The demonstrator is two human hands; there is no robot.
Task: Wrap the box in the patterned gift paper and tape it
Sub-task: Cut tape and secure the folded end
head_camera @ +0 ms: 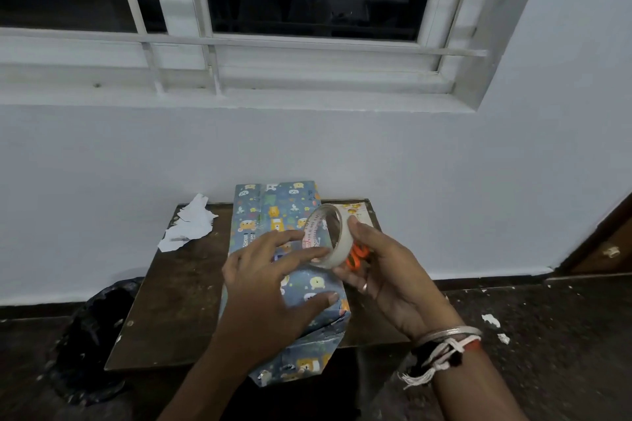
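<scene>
From my head view, the box (273,212), covered in blue animal-print paper, lies lengthwise on the dark wooden surface (181,284), its near end past the front edge. My left grip (270,287) is spread loose above it, thumb on the near right corner, forefinger touching the tape roll (345,239), perhaps at its loose end; it is too blurred to tell. My right grip (386,270) clasps that roll upright above the box. Orange scissors (357,255) show just behind it. White paper scraps (191,225) lie at the far left corner.
</scene>
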